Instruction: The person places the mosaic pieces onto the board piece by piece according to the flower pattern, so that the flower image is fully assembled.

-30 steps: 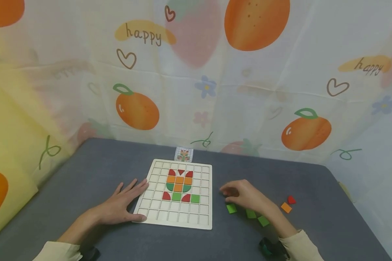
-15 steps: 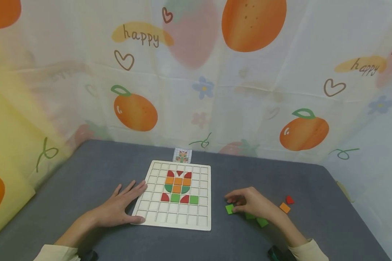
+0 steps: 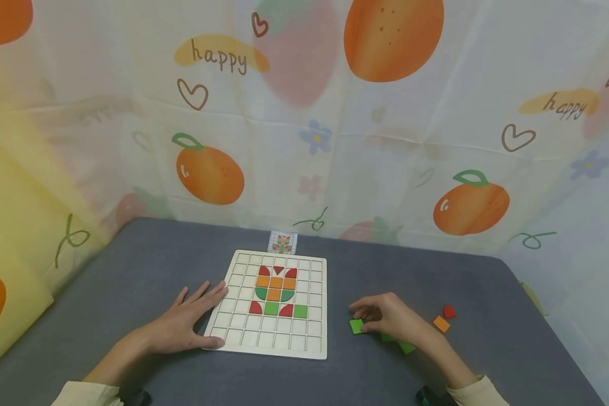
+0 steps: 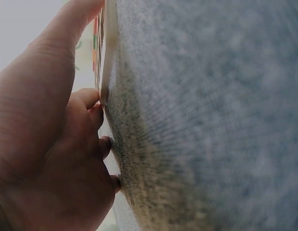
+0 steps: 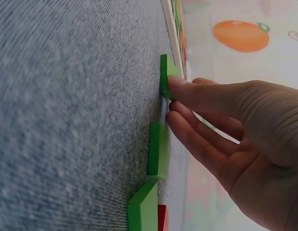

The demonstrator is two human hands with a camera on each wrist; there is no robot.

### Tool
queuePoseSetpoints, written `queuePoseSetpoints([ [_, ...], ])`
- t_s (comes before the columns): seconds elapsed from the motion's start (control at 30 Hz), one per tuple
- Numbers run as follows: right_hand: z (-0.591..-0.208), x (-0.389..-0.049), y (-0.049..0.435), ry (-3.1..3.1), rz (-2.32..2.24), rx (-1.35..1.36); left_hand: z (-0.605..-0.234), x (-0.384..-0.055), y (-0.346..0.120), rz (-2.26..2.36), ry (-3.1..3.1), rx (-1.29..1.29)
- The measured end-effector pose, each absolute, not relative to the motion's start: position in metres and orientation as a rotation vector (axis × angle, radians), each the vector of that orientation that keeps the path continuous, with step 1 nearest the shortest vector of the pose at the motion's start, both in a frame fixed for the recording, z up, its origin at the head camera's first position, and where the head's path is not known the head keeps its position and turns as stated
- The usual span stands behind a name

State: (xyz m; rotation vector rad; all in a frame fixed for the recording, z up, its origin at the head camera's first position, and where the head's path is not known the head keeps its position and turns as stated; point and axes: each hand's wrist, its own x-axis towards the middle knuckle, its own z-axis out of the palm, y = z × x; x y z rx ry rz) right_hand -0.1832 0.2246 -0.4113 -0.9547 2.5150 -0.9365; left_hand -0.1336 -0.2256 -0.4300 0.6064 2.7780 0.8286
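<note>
A white gridded mosaic board (image 3: 269, 337) lies on the table, bearing red, orange and green pieces in several of its cells. My left hand (image 3: 182, 322) rests at its left edge, fingers spread and thumb over the near corner; in the left wrist view the fingertips reach the board's edge (image 4: 110, 43). Right of the board, my right hand (image 3: 393, 317) has its thumb and fingers bent around a green square tile (image 3: 356, 326). The right wrist view shows the thumb on that green tile (image 5: 164, 77), which sits flat on the table.
More green tiles (image 3: 407, 347) lie under and beside the right hand, partly hidden by it. Farther right are an orange square tile (image 3: 441, 324) and a red piece (image 3: 449, 311). A small pattern card (image 3: 282, 242) stands behind the board, before a printed curtain (image 3: 284, 146).
The right hand has moved down and slightly right onto the nearest green tile, with its thumb now touching it. The left hand has stayed on the board. The head view has shifted slightly.
</note>
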Motion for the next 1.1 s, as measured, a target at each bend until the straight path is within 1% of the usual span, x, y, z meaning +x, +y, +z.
queuePoseSetpoints([
  [0.73, -0.405, -0.183, 0.215, 2.581, -0.953, -0.986, -0.43, -0.134, -0.225, 0.801, 2.789, 0.604],
  [1.1, -0.402, -0.187, 0.19, 2.619, -1.013, -1.04, -0.431, -0.134, -0.226, 0.81, 2.785, 0.593],
])
